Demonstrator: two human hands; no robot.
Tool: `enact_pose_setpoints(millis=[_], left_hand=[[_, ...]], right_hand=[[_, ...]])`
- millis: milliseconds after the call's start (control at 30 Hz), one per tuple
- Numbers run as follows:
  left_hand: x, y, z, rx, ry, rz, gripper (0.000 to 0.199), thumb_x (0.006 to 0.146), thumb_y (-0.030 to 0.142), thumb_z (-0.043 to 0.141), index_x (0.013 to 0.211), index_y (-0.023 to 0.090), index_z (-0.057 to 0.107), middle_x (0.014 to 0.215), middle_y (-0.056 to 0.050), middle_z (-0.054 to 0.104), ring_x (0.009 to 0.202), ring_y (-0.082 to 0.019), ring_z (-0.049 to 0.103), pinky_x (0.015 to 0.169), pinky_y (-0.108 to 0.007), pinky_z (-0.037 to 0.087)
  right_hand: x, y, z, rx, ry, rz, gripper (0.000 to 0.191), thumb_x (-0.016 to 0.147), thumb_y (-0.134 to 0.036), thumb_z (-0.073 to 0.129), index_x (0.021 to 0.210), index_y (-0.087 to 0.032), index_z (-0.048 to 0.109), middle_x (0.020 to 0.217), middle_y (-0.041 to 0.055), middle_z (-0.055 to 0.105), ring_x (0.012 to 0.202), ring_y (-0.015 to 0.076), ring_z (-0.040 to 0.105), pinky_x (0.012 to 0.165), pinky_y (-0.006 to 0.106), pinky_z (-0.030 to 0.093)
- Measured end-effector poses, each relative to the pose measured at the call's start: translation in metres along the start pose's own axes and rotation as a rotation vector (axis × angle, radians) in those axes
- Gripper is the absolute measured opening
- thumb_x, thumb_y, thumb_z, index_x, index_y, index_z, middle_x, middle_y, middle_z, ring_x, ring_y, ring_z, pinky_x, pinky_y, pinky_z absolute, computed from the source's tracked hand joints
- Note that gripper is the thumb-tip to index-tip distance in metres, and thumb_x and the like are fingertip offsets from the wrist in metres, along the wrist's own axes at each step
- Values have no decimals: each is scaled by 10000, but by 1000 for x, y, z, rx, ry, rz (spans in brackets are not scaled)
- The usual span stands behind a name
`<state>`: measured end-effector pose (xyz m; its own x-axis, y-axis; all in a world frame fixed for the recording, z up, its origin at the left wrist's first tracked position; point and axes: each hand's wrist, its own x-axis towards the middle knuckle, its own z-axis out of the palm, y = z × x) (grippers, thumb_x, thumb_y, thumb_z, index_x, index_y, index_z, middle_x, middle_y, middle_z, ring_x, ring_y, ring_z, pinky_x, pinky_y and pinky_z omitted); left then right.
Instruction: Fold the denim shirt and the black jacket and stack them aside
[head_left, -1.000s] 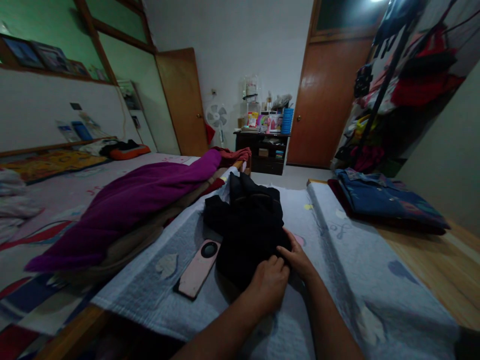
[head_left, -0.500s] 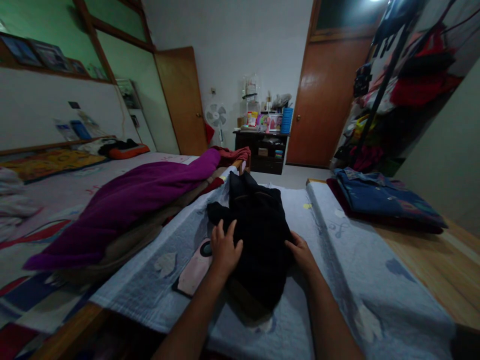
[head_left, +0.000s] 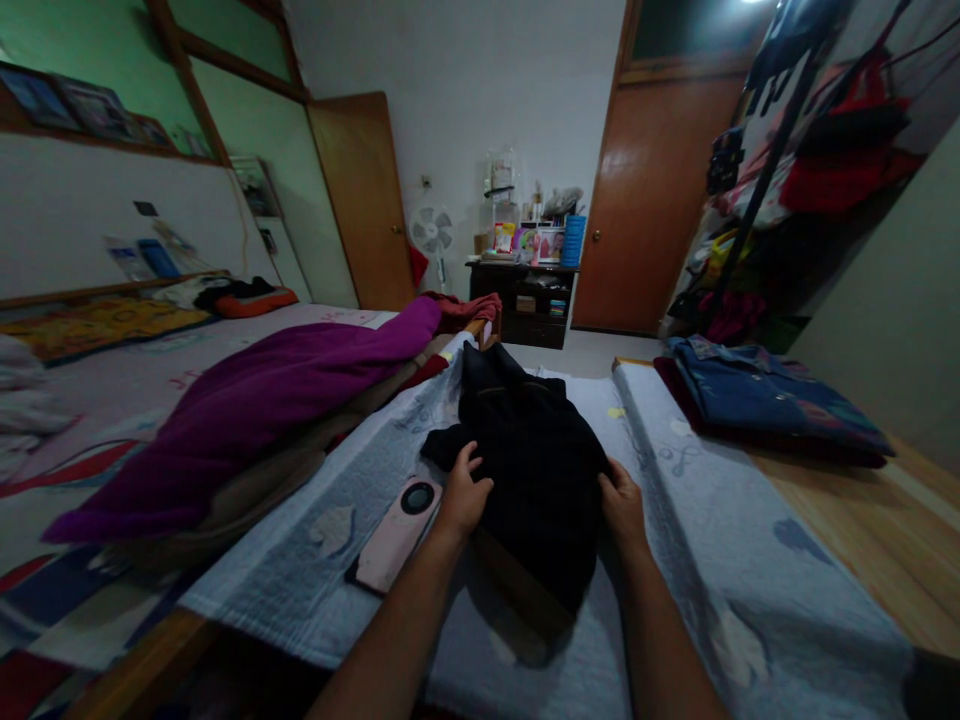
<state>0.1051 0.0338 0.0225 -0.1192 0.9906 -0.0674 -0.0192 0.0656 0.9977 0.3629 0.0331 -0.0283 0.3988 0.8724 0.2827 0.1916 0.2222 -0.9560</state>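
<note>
A black garment [head_left: 536, 470] lies bunched on the pale blue patterned cloth [head_left: 675, 560], its brownish lower edge toward me. My left hand [head_left: 466, 495] is at its left edge, thumb and fingers closed on the fabric. At the right edge, my right hand [head_left: 622, 498] pinches the dark cloth. Close to my left forearm a pink phone [head_left: 394, 535] with a round black camera ring rests on the blue cloth.
A purple blanket [head_left: 285, 385] covers the bed's edge on the left. Folded denim clothing [head_left: 772, 395] lies at the right. Behind stand a dark cabinet [head_left: 525, 305], a white fan [head_left: 433, 232] and a brown door [head_left: 652, 210].
Both hands have moved to the right, and the black garment has shifted right with them. More of the phone shows beside my left hand.
</note>
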Motion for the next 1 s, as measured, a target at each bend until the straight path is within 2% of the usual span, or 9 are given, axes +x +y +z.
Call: enact_pose_setpoints(millis=[133,300,400,567,700,767,867,933,1000], left_hand=[[-12,15,16,-185,-105,-55,710,599,29,581,1289,179,504,1262,-156,589,1117,-249,584,925,-362,454],[-31,26,35,-301,-218,-54,657,621,52,571,1261,195,541,1266,-131,596,1223,-257,517,1006,-391,397],[-42,29,48,-289,-330,12,664,610,50,575,1256,200,552,1267,-113,598,1278,-257,463,1059,-410,341],[-57,17,74,-235,-524,46,675,613,54,566,1276,182,547,1361,-93,533,1317,-243,413,1126,-401,254],[-68,-4,88,-181,-635,43,617,690,82,551,1297,192,544,1328,-62,570,1269,-239,470,1107,-397,307],[-73,-11,88,-179,-676,54,542,765,139,543,1302,211,548,1292,-46,601,1224,-239,513,1072,-400,357],[-75,-13,80,-149,-694,19,406,818,246,549,1215,205,623,1241,-61,634,1091,-236,598,944,-377,465],[-72,-10,71,-111,-650,-49,318,823,308,540,1069,171,687,1127,-95,680,870,-211,658,742,-332,524],[-64,-6,60,-100,-527,-79,273,813,324,528,948,158,697,998,-103,706,696,-175,644,576,-277,491]], right_hand=[[4,1,-7,-118,43,-2,439,767,-341,494,1151,-171,625,1152,85,660,1096,259,582,1003,420,414],[9,1,-17,-122,-124,76,544,637,-250,529,1174,-226,613,1139,53,667,1099,258,589,998,378,433],[10,-16,-24,-118,-146,152,590,646,-260,516,1234,-239,569,1203,49,638,1161,258,555,1021,394,416],[5,-66,-34,-97,-231,186,619,817,-460,501,1399,-280,392,1441,38,447,1315,228,419,1105,414,313],[-5,-80,-33,-281,-312,25,827,722,-496,660,1447,-272,331,1536,54,289,1413,236,240,1165,427,170],[-9,-72,-32,-347,-330,-31,916,647,-469,731,1446,-249,341,1532,85,290,1415,258,232,1164,442,171],[-14,-54,-31,-385,-365,-39,897,658,-410,719,1451,-244,333,1500,102,349,1384,259,306,1145,450,232],[-16,-43,-31,-406,-358,-51,840,695,-367,671,1452,-238,331,1486,99,371,1366,249,341,1133,443,264],[-17,-35,-30,-426,-334,-91,793,709,-329,629,1444,-228,348,1470,94,394,1353,245,361,1125,433,285]])
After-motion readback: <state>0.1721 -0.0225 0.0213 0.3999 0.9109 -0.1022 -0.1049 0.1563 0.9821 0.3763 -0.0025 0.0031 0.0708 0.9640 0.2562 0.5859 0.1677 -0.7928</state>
